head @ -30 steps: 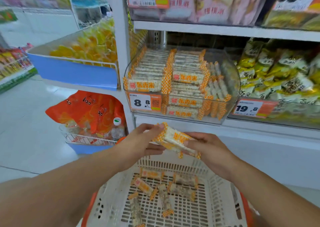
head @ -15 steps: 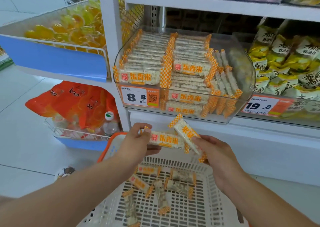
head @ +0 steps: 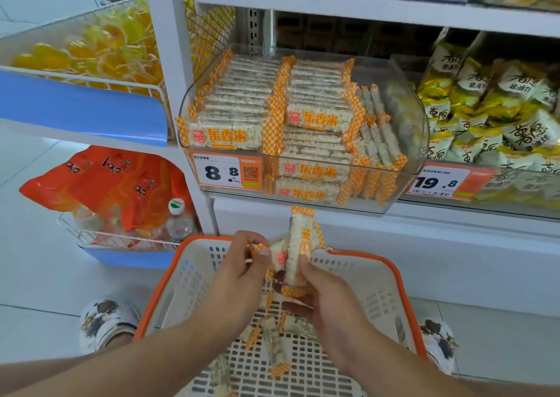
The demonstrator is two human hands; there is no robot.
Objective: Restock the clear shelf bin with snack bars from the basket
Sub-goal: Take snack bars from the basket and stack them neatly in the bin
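Head view shows both hands holding snack bars over the basket. Right hand pinches one upright bar; left hand grips another, maybe two. Bars look light, crinkly, crumbly, so hold the middle. Clear bin sits above.

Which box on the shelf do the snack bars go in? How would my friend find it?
Find the white shelf unit, then its lower shelf just above the orange-rimmed basket. The clear shelf bin sits there with rounded corners, packed with white bars in orange-checkered wrappers. Its orange tag reads 8.8; the neighbour on the right shows 19.8 and holds yellow bags.
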